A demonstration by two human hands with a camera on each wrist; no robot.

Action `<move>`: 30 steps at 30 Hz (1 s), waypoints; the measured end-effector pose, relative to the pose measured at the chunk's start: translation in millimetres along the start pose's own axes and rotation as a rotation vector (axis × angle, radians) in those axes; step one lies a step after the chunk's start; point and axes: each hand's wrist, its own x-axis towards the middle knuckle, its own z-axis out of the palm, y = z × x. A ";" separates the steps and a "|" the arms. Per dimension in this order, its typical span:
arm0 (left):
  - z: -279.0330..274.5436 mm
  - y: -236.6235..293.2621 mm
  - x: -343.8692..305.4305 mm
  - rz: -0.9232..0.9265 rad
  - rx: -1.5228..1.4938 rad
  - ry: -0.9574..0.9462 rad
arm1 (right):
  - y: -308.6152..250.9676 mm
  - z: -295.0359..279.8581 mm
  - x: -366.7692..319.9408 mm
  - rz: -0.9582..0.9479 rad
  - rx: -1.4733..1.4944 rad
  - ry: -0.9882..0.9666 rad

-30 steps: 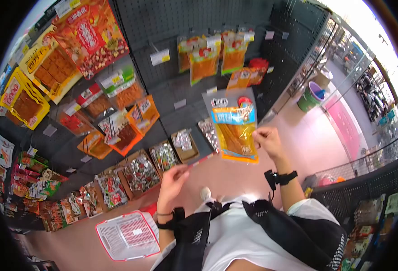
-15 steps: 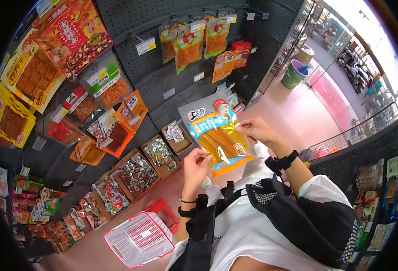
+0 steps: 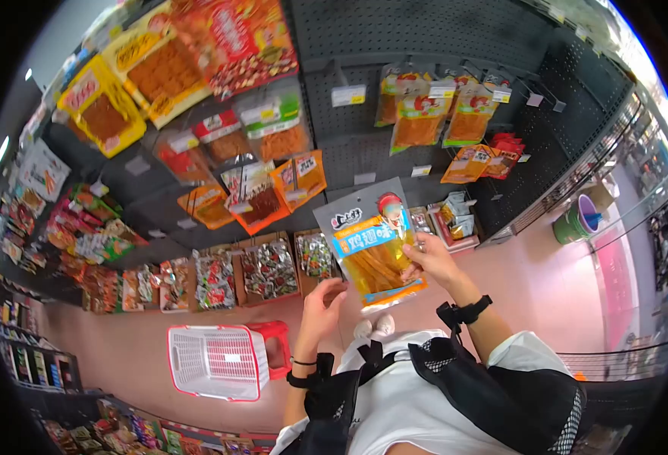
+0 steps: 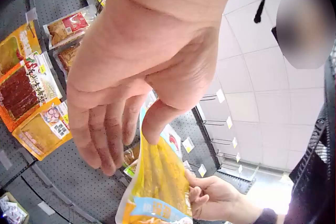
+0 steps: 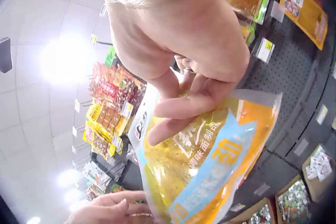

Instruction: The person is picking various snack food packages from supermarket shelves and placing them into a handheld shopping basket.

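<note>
A yellow and blue snack packet (image 3: 375,250) with a clear top and a cartoon figure is held upright in front of the body. My right hand (image 3: 434,260) grips its right edge, thumb and fingers on either side of the film. In the right wrist view those fingers (image 5: 184,106) overlap the packet's back (image 5: 210,155). My left hand (image 3: 321,309) is beside the lower left edge, fingers loosely bent. The left wrist view has its thumb (image 4: 156,124) right at the packet's edge (image 4: 163,182), the other fingers apart from it.
Snack packs (image 3: 417,117) hang on hooks from a dark pegboard wall (image 3: 364,45) ahead. Boxes of small wrapped snacks (image 3: 269,265) line the bottom shelf. A white and red shopping basket (image 3: 216,371) stands on the floor at left; a green bucket (image 3: 576,220) is at right.
The left hand came up to the packet's lower left edge, pinched it, then released it. The right hand keeps its grip, now with more fingers around the edge. The head view has shifted.
</note>
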 end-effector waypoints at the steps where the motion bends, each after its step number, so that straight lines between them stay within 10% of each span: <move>1: 3.9 8.0 11.9 0.014 0.052 -0.010 | -6.0 -17.7 2.3 -0.032 0.048 0.023; 16: 169.9 8.1 102.3 -0.161 0.068 -0.303 | -7.4 -301.7 -12.2 -0.268 0.430 0.556; 30: 250.9 57.6 75.6 -0.143 0.138 -0.190 | -65.0 -411.5 65.0 -0.332 0.291 0.303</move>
